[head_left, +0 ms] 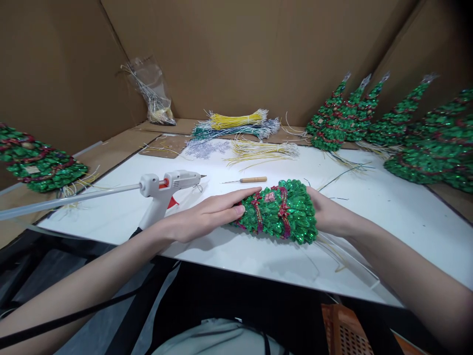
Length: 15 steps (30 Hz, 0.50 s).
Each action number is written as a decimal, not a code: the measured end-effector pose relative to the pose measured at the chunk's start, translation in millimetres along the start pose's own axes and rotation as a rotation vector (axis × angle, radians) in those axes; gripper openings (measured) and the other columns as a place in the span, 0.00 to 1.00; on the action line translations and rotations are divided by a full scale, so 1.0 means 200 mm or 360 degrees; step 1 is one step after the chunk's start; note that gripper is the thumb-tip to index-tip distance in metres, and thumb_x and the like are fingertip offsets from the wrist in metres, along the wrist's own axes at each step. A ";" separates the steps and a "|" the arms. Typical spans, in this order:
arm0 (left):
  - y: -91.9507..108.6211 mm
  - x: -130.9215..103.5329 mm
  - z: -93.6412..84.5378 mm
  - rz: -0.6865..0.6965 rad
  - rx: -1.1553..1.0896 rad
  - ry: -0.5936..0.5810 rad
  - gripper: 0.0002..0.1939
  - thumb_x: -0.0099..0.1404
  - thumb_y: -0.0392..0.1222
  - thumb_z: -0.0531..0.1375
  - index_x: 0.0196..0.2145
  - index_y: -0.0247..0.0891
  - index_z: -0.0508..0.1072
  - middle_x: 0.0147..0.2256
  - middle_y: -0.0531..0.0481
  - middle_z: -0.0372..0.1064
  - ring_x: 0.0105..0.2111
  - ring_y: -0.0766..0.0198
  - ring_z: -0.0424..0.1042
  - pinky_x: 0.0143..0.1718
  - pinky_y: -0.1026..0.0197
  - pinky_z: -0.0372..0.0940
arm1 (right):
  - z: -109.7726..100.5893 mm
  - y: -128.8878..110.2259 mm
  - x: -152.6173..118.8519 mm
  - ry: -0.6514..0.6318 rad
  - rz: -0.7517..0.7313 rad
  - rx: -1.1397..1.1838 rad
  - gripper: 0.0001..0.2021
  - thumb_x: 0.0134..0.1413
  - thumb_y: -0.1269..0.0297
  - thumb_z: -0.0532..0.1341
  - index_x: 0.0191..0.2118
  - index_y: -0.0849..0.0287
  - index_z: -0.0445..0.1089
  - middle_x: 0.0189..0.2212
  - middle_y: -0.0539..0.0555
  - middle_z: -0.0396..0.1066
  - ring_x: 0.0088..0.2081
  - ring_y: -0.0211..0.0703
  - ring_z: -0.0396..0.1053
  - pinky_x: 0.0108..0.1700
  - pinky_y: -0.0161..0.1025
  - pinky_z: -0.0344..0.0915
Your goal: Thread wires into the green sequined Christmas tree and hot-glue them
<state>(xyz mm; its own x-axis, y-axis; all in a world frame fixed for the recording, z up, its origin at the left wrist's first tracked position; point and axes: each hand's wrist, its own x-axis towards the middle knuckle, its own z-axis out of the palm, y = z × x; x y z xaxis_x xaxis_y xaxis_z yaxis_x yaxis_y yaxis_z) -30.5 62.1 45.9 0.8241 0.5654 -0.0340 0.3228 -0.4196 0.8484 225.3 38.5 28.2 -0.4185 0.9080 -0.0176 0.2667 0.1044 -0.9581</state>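
- Head view: white tabletop (391, 202) is extending beneath the held tree (277, 212), the landmark.
- Held tree is lying sideways between both hands, base facing right.
- Glue gun (181, 180) is sitting left of tree, nozzle pointing right.
- Left hand (207, 215) is clasping tree's narrower end, thumb on near side.
- Right hand (328, 212) is touching tree's base; fingers hidden, grip cannot be told.
- Wooden-handled awl (254, 180) is lying just beyond tree.

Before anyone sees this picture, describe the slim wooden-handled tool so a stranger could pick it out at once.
Find the white tabletop, then the glittery green tree with red garlands that the left hand holds. Just beyond it, right of the white plastic glue gun, lies a slim tool. Unlike either neighbour, it has a plain tan wooden handle and a thin needle.
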 end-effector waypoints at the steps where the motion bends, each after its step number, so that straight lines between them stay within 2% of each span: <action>1: 0.01 0.00 0.00 -0.0015 0.0018 0.0007 0.27 0.74 0.53 0.46 0.68 0.50 0.52 0.69 0.56 0.45 0.68 0.52 0.46 0.68 0.51 0.44 | 0.00 0.00 0.00 0.0004 0.0001 0.0007 0.25 0.35 0.63 0.74 0.45 0.59 0.75 0.33 0.53 0.79 0.34 0.47 0.75 0.31 0.35 0.73; 6: 0.02 -0.01 -0.01 -0.0052 0.0058 0.0007 0.27 0.74 0.53 0.46 0.68 0.49 0.52 0.69 0.56 0.47 0.68 0.52 0.47 0.68 0.51 0.44 | 0.00 0.00 0.00 0.0031 -0.0002 0.0008 0.26 0.33 0.63 0.75 0.44 0.59 0.76 0.35 0.54 0.79 0.34 0.48 0.75 0.33 0.36 0.73; 11: 0.02 0.00 -0.01 -0.0027 0.0023 -0.0011 0.25 0.75 0.51 0.46 0.67 0.49 0.53 0.68 0.55 0.47 0.68 0.56 0.48 0.67 0.56 0.47 | 0.00 0.01 0.00 0.0045 -0.0002 -0.0021 0.25 0.34 0.62 0.74 0.44 0.59 0.75 0.35 0.53 0.79 0.32 0.46 0.75 0.31 0.36 0.73; 15: 0.04 0.00 -0.01 -0.0018 0.0001 -0.0031 0.24 0.75 0.49 0.45 0.67 0.49 0.53 0.68 0.55 0.48 0.67 0.55 0.50 0.66 0.56 0.48 | 0.00 0.00 0.00 0.0000 -0.0004 0.0000 0.17 0.35 0.61 0.74 0.35 0.60 0.76 0.28 0.52 0.77 0.33 0.47 0.74 0.32 0.36 0.72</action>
<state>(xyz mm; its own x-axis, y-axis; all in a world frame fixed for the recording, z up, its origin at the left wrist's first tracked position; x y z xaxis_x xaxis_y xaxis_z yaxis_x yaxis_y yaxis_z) -28.3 60.3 53.1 0.8294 0.5561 -0.0542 0.3327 -0.4135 0.8476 225.2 38.7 28.6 -0.4190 0.9079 -0.0152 0.2657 0.1066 -0.9581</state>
